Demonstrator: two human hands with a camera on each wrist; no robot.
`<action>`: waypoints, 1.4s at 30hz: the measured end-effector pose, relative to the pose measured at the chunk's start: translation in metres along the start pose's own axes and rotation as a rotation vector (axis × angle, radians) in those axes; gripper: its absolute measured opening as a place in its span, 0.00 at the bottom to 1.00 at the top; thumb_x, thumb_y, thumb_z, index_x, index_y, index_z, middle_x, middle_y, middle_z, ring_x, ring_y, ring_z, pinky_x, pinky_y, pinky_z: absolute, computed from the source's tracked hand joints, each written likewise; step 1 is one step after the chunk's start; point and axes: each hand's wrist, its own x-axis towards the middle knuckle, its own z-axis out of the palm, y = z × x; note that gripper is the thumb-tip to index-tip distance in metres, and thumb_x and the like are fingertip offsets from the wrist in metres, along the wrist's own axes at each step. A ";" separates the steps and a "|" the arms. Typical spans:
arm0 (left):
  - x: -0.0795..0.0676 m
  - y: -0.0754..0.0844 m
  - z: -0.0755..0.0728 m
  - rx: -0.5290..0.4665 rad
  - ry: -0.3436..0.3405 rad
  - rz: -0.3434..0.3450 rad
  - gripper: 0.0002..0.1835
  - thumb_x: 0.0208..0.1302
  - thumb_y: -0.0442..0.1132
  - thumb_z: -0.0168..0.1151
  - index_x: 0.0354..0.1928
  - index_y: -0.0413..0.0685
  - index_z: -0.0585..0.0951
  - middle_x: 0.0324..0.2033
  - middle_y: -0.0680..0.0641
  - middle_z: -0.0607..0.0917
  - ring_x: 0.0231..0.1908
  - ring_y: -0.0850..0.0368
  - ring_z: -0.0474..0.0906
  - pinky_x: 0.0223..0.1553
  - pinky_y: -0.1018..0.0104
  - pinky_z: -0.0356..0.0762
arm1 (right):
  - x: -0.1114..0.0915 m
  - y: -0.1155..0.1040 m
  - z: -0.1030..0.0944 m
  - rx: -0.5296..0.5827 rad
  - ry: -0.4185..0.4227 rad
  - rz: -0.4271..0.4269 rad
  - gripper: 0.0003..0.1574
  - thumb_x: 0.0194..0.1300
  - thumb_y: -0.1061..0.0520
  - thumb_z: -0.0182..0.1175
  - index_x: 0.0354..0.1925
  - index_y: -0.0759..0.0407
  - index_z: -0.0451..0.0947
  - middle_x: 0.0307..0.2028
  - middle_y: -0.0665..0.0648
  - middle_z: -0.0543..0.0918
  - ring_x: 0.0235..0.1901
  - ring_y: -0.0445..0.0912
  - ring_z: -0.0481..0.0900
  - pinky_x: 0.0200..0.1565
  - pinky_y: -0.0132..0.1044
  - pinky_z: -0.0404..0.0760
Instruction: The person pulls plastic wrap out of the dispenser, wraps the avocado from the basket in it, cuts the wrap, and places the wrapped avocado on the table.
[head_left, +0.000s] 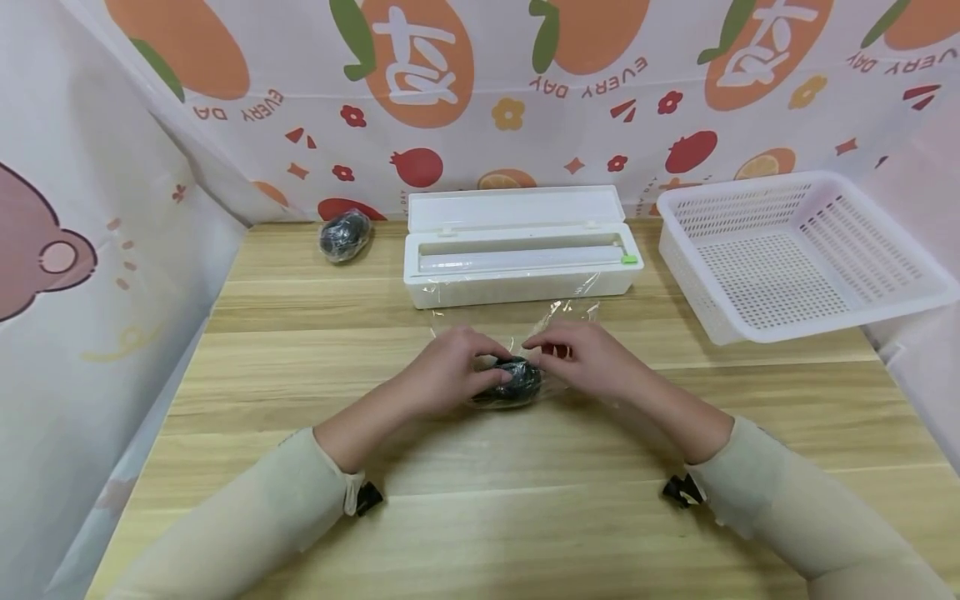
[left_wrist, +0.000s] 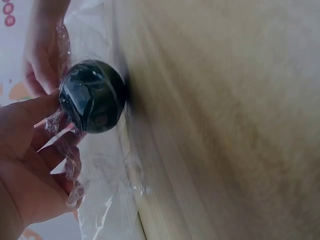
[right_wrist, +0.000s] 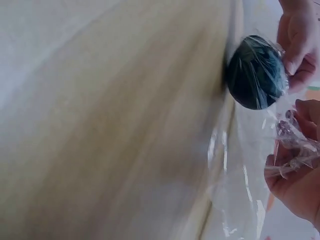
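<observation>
A dark green, rounded, avocado-like fruit [head_left: 525,385] lies on the table in front of me, with clear cling film [head_left: 562,313] over and around it. My left hand [head_left: 448,372] holds its left side, thumb and fingertips on the wrapped surface. In the left wrist view, loose film also bunches against the fingers of that hand. Just right of the fruit, my right hand [head_left: 592,358] has curled fingers and pinches gathered film, which shows crumpled across the fingers in the right wrist view. Film spreads flat behind and beside the fruit [right_wrist: 256,72].
Behind the hands stands an open white cling film box [head_left: 517,287] with a roll inside and a green slider. A second wrapped dark fruit [head_left: 345,236] sits at the back left. At the back right is a white plastic basket [head_left: 738,312]. Printed cloth borders the wooden table [head_left: 300,367].
</observation>
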 end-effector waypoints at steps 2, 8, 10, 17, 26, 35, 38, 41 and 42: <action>0.003 -0.003 -0.002 -0.055 -0.027 -0.038 0.12 0.62 0.46 0.70 0.46 0.53 0.88 0.43 0.55 0.88 0.44 0.59 0.81 0.47 0.59 0.78 | -0.002 -0.002 -0.003 -0.073 0.065 -0.096 0.13 0.65 0.53 0.65 0.48 0.53 0.85 0.36 0.47 0.82 0.37 0.41 0.76 0.38 0.37 0.78; 0.009 -0.009 -0.006 -0.142 -0.087 -0.099 0.11 0.63 0.46 0.68 0.46 0.54 0.87 0.43 0.55 0.88 0.45 0.61 0.81 0.46 0.61 0.79 | -0.007 -0.017 -0.001 -0.384 0.229 -0.485 0.15 0.56 0.51 0.71 0.42 0.55 0.86 0.38 0.52 0.82 0.39 0.48 0.78 0.41 0.43 0.76; 0.012 -0.011 -0.007 -0.142 -0.101 -0.103 0.11 0.64 0.46 0.68 0.46 0.55 0.87 0.43 0.55 0.88 0.44 0.61 0.81 0.46 0.62 0.79 | -0.009 -0.021 0.004 -0.471 0.224 -0.528 0.20 0.56 0.48 0.72 0.45 0.53 0.86 0.40 0.52 0.83 0.40 0.47 0.78 0.41 0.43 0.75; 0.015 -0.016 -0.009 -0.158 -0.130 -0.087 0.11 0.66 0.44 0.65 0.47 0.51 0.87 0.44 0.53 0.88 0.48 0.59 0.82 0.50 0.60 0.79 | -0.012 -0.021 0.021 -0.511 0.094 -0.380 0.33 0.56 0.43 0.72 0.57 0.55 0.79 0.48 0.52 0.81 0.48 0.47 0.78 0.49 0.44 0.77; 0.014 -0.017 -0.009 -0.208 -0.124 -0.099 0.12 0.65 0.45 0.66 0.47 0.51 0.87 0.42 0.53 0.89 0.46 0.59 0.82 0.50 0.60 0.79 | -0.007 -0.014 0.026 -0.334 0.107 -0.261 0.30 0.54 0.46 0.75 0.51 0.60 0.82 0.47 0.53 0.80 0.47 0.45 0.78 0.51 0.39 0.79; -0.004 -0.010 -0.019 -0.129 0.016 -0.133 0.20 0.63 0.50 0.68 0.54 0.49 0.83 0.53 0.50 0.84 0.55 0.49 0.77 0.56 0.49 0.76 | 0.001 -0.016 0.024 -0.267 0.054 -0.162 0.27 0.54 0.47 0.75 0.49 0.58 0.83 0.47 0.53 0.79 0.45 0.44 0.76 0.48 0.38 0.81; -0.012 -0.007 -0.018 -0.095 0.086 -0.073 0.20 0.60 0.46 0.71 0.52 0.47 0.84 0.51 0.50 0.84 0.53 0.49 0.79 0.55 0.50 0.77 | 0.004 -0.014 0.022 -0.230 0.035 -0.125 0.27 0.54 0.47 0.75 0.50 0.57 0.83 0.46 0.52 0.79 0.44 0.44 0.77 0.46 0.39 0.81; -0.017 -0.005 -0.014 -0.059 0.093 -0.043 0.20 0.57 0.45 0.74 0.50 0.47 0.84 0.51 0.49 0.84 0.50 0.49 0.80 0.53 0.53 0.78 | 0.008 -0.012 0.020 -0.174 0.019 -0.078 0.27 0.55 0.47 0.74 0.51 0.56 0.83 0.46 0.52 0.79 0.44 0.44 0.77 0.45 0.39 0.80; -0.018 -0.005 -0.012 -0.047 0.086 -0.041 0.20 0.56 0.45 0.74 0.50 0.47 0.84 0.51 0.48 0.84 0.50 0.49 0.80 0.53 0.54 0.78 | 0.009 -0.011 0.019 -0.151 0.013 -0.063 0.27 0.55 0.47 0.74 0.51 0.55 0.83 0.46 0.51 0.80 0.43 0.44 0.78 0.45 0.39 0.80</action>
